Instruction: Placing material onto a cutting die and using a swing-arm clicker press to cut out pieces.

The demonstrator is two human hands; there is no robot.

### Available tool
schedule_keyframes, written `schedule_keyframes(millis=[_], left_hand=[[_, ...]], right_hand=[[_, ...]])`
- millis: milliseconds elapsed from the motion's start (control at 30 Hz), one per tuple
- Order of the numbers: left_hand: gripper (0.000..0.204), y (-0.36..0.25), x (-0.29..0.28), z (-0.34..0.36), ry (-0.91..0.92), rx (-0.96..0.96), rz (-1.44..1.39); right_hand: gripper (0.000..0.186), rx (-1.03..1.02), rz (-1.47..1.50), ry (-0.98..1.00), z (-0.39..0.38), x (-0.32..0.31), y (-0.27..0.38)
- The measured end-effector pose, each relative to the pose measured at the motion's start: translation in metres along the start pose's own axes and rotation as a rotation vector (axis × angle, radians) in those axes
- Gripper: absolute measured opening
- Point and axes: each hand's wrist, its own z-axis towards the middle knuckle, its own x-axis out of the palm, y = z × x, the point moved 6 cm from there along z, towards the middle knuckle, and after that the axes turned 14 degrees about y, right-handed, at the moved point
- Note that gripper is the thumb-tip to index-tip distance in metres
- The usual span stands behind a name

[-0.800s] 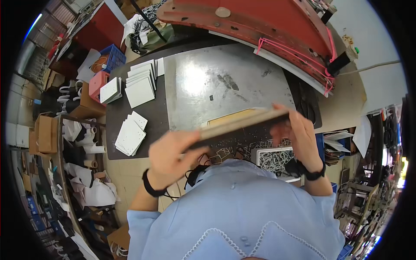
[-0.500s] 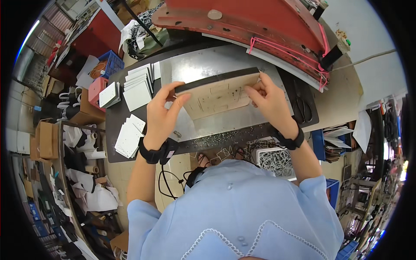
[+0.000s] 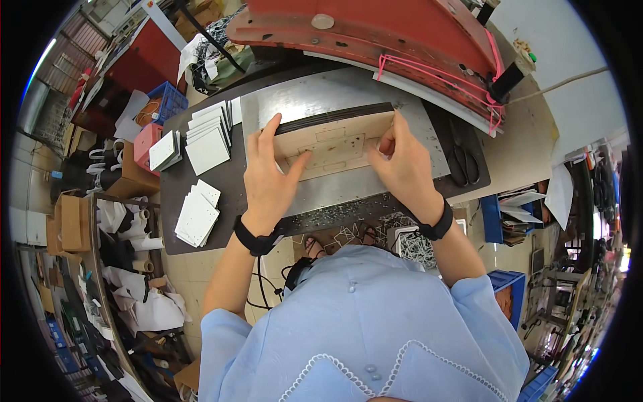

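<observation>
A wooden board (image 3: pixel 335 149) with cut outlines on its face and a dark top edge stands on edge, tipped, over the metal plate (image 3: pixel 429 144). My left hand (image 3: pixel 271 174) grips its left end, fingers over the top edge and thumb on the face. My right hand (image 3: pixel 405 161) grips the right end with bent fingers. Stacks of white square cards (image 3: pixel 207 151) and a lower pile of speckled white cards (image 3: pixel 195 218) lie to the left on the dark worktop (image 3: pixel 177 238).
A red machine (image 3: pixel 362 23) with pink cord overhangs the back. Black scissors (image 3: pixel 465 161) lie at the right. A tub of small metal pieces (image 3: pixel 422 248) sits below the worktop. A shelf of rolls and boxes (image 3: pixel 127 228) is at left, a blue crate (image 3: pixel 502 281) at lower right.
The board was lower and blurred, then rose and turned to show its marked face. It now stands more squarely, with my left fingers moved up over its top edge.
</observation>
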Motion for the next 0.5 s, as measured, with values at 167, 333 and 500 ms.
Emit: schedule_keyframes(millis=[167,333,500], left_hand=[[0.074,-0.003,-0.002,0.001,-0.021,0.091,0.063],[0.075,0.000,-0.002,0.001,0.004,0.083,0.055],[0.077,0.001,-0.004,0.001,0.031,0.080,0.014]], right_hand=[[0.072,0.093,-0.103,-0.040,0.001,0.003,0.014],[0.073,0.036,-0.036,-0.004,-0.001,0.006,0.002],[0.069,0.037,-0.038,-0.011,0.000,0.001,0.010]])
